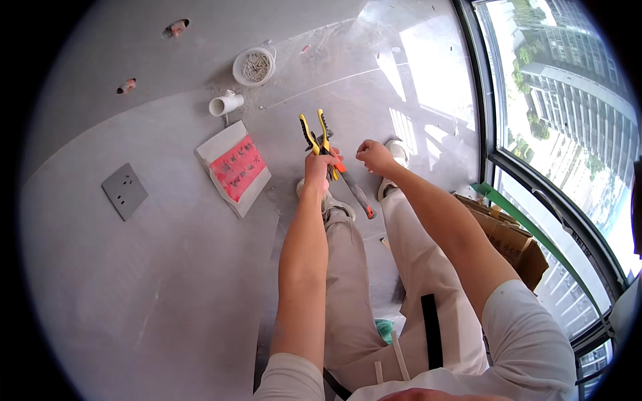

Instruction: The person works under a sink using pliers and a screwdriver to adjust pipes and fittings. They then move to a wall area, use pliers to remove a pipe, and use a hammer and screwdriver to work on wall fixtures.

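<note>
My left hand (319,168), arm stretched forward over my shoes, is closed around a pair of yellow-and-black pliers (323,139). Their two spread handles point away from me, and the jaw end is mostly hidden by the hand. A tool with an orange-and-grey handle (356,188) is gripped along with them; its handle slants down to the right and its head cannot be made out. To the right, my right hand (376,155) is curled into a fist above my right shoe (397,152). Whatever its fingers may hold is hidden.
A white bucket of small pieces (254,67) and a white pipe fitting (226,103) stand by the wall. Near them is a pale panel with a red sheet (235,167). A grey socket plate (125,192) sits on the left wall. Cardboard boxes (505,234) stand by the right-hand window.
</note>
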`<act>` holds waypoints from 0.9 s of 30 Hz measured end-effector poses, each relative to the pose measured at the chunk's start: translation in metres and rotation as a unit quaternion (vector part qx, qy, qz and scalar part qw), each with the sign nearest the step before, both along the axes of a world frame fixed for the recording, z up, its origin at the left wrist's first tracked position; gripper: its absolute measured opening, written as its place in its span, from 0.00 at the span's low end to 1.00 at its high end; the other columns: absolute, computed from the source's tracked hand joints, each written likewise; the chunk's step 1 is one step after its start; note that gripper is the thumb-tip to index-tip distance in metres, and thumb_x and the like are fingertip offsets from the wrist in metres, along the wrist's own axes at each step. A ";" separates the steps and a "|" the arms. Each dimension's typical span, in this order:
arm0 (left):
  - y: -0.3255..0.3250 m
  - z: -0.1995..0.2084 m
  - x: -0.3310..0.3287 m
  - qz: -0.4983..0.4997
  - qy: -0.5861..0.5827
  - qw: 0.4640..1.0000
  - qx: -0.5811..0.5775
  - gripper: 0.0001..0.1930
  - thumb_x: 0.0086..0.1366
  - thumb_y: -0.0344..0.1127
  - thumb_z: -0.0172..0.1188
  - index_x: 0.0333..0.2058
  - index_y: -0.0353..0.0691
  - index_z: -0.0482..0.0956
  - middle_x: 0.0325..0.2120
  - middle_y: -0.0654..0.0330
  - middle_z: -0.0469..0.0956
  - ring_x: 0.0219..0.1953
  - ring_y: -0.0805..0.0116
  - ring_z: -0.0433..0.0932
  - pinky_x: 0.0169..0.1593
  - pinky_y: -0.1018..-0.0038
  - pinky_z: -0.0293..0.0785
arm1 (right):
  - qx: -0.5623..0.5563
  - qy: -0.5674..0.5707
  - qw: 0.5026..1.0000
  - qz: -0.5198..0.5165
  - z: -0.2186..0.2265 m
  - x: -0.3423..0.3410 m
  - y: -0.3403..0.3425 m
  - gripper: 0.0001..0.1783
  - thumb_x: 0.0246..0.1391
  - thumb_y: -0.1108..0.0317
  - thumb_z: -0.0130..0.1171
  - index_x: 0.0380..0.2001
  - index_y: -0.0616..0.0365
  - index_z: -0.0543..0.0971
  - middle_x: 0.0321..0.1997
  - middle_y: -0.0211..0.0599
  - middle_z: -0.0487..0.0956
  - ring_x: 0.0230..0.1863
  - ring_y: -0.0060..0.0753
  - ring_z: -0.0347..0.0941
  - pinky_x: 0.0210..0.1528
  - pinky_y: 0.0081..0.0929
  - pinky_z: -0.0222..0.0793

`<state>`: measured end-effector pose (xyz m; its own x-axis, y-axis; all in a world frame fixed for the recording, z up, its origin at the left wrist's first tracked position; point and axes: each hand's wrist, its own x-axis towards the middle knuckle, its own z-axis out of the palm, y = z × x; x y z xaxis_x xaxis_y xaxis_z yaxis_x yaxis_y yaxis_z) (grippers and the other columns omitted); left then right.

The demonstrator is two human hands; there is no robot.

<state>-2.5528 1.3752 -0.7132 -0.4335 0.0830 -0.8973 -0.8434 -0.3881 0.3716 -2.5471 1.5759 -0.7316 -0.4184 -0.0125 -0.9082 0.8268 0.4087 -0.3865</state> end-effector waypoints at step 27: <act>-0.025 -0.155 0.116 0.133 -0.067 0.980 0.129 0.33 0.73 0.64 0.50 0.58 0.37 0.75 0.61 0.54 0.73 0.70 0.53 0.62 0.71 0.43 0.55 | 0.016 0.395 0.725 0.564 -0.118 -0.038 -0.002 0.04 0.53 0.73 0.60 0.34 0.54 0.79 0.40 0.32 0.78 0.53 0.39 0.70 0.56 0.39 0.63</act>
